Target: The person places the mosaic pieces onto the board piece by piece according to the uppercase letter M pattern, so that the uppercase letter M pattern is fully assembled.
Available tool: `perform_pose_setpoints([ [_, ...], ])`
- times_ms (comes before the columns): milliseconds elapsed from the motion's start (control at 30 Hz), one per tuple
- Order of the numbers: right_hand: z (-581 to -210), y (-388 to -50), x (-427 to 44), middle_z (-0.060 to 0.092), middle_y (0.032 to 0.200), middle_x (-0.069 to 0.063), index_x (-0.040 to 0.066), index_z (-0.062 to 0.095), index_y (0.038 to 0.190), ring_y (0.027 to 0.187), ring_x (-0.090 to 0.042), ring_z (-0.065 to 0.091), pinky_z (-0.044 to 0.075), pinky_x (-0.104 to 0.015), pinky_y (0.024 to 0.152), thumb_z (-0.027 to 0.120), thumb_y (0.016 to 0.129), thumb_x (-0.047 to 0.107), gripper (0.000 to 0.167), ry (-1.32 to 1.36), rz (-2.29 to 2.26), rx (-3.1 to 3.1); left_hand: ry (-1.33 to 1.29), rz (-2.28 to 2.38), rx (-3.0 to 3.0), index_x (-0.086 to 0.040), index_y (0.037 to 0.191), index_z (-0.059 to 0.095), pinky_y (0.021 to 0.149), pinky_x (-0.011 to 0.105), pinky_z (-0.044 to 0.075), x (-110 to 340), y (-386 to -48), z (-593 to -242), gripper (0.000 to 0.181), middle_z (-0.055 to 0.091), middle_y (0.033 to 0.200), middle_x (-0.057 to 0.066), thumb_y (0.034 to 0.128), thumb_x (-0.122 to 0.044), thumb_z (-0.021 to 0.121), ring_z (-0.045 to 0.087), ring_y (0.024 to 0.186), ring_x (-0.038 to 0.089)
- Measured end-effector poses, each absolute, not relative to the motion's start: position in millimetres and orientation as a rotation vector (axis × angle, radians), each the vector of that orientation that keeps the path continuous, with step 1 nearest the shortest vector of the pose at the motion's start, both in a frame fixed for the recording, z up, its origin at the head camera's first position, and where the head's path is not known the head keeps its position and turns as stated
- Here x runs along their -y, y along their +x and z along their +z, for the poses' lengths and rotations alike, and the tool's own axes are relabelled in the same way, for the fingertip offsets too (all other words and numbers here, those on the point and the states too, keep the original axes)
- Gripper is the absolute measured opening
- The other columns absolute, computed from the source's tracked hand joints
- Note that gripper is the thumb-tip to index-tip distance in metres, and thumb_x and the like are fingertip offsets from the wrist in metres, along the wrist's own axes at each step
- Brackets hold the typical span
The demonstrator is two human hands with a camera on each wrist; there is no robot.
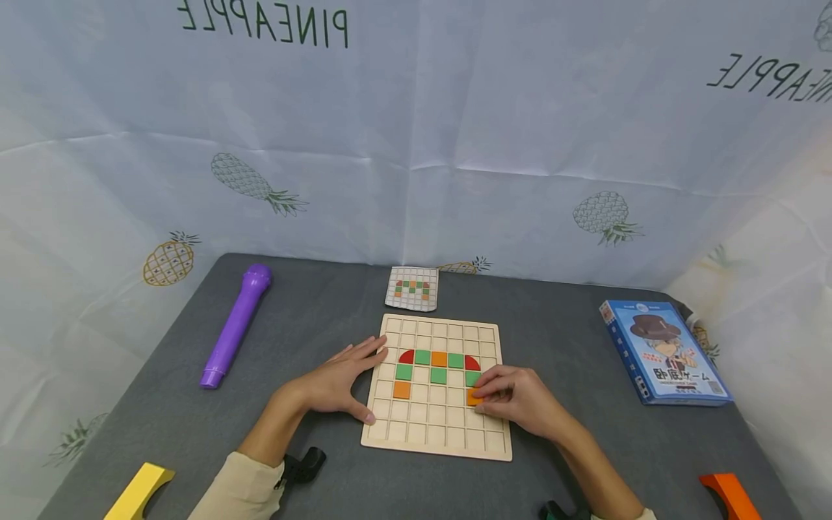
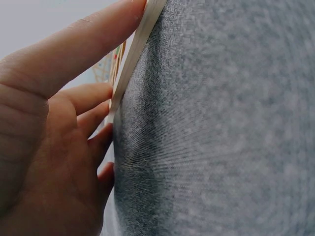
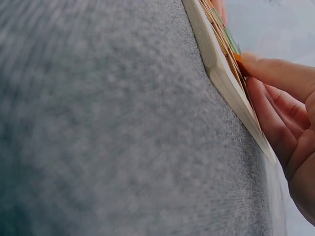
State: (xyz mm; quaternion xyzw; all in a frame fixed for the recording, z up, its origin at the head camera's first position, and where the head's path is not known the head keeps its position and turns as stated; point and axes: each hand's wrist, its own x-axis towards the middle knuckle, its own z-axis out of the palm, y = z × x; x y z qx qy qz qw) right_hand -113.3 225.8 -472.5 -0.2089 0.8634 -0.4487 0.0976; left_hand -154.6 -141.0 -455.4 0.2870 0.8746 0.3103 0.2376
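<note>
A wooden grid board (image 1: 437, 436) lies on the dark grey table. On it sit red rounded pieces (image 1: 471, 363), green square tiles (image 1: 438, 375) and orange square tiles (image 1: 401, 390), laid out in an arch-like pattern. With fingers spread, my left hand (image 1: 331, 383) rests on the board's left edge; the left wrist view shows the thumb (image 2: 98, 39) touching its rim. Over the board's right side, my right hand (image 1: 523, 401) pinches an orange square tile (image 1: 473, 397) below a green one. The right wrist view shows this tile's edge (image 3: 239, 61) between thumb and finger, low against the grid.
Behind the board lies a small pattern card (image 1: 412, 304) with a similar layout. A purple microphone-shaped stick (image 1: 235, 328) is at left, a blue game box (image 1: 666, 354) at right. A yellow arched block (image 1: 139, 491) and an orange arched block (image 1: 733, 496) lie near the front corners.
</note>
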Motion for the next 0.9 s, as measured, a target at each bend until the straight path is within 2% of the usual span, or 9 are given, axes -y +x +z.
perform_pose_setpoints([
  [333, -475.4, -114.7, -225.7, 0.075, 0.104, -0.001, 0.019, 0.083, 0.096, 0.086, -0.006, 0.066, 0.055, -0.02, 0.067, 0.085, 0.083, 0.024, 0.014, -0.684, -1.318, -2.589, 0.783, 0.868, -2.383, -0.004, 0.161, 0.027, 0.129, 0.063, 0.004, 142.0, -153.5, -455.0, 0.116, 0.011, 0.175, 0.008, 0.0714, -0.037, 0.092, 0.007, 0.163, 0.035],
  [633, -475.5, -114.9, -224.3, 0.075, 0.103, 0.001, 0.019, 0.083, 0.095, 0.083, -0.003, 0.064, 0.054, -0.02, 0.064, 0.086, 0.082, 0.02, 0.013, -0.705, -1.308, -2.609, 0.788, 0.869, -2.391, -0.004, 0.161, 0.027, 0.129, 0.063, 0.005, 143.2, -152.9, -455.9, 0.116, 0.011, 0.175, 0.008, 0.0712, -0.038, 0.092, 0.007, 0.163, 0.035],
  [900, -474.6, -114.7, -224.2, 0.074, 0.103, 0.001, 0.019, 0.083, 0.095, 0.084, -0.003, 0.063, 0.055, -0.021, 0.067, 0.085, 0.083, 0.018, 0.012, -0.716, -1.302, -2.611, 0.783, 0.863, -2.393, -0.004, 0.161, 0.028, 0.129, 0.063, 0.005, 142.3, -153.1, -455.6, 0.116, 0.012, 0.175, 0.008, 0.0707, -0.038, 0.092, 0.008, 0.162, 0.035],
])
